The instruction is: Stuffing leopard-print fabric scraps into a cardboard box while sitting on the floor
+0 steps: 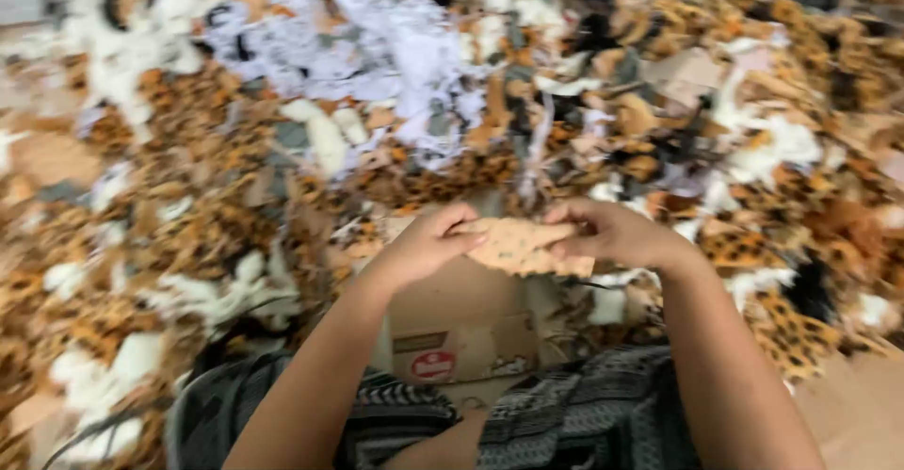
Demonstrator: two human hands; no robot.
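Hands meet over a tan fabric scrap (523, 244), which we take as our landmark throughout. We see the left hand (428, 244) closed on the scrap's left edge, thumb on top and fingers curled beneath, and the right hand (612, 235) pinching its right edge in the same manner, so that the piece is held flat between them, raised clear of what lies below. The scrap is pale brown with small dark speckles and an irregular outline; motion blur hides its finer texture. Directly beneath the scrap we find a brown cardboard box (461, 324), its flap bearing a small red oval label, and nearer the wearer than the box a grey and black patterned garment (565, 413) covers the lap. Beyond the scrap, and spreading to both sides of it, lies a large heap of fabric offcuts (207, 197), mostly leopard-print pieces in orange, brown and black mixed with white fleecy tufts. Farther behind the scrap and to its left we note a patch of white and pale lilac shredded pieces (377, 46) on top of the heap. To the right of the scrap, at the lower corner, a strip of bare light brown floor (862, 404) shows. Both forearms run from the lower edge up to the scrap.
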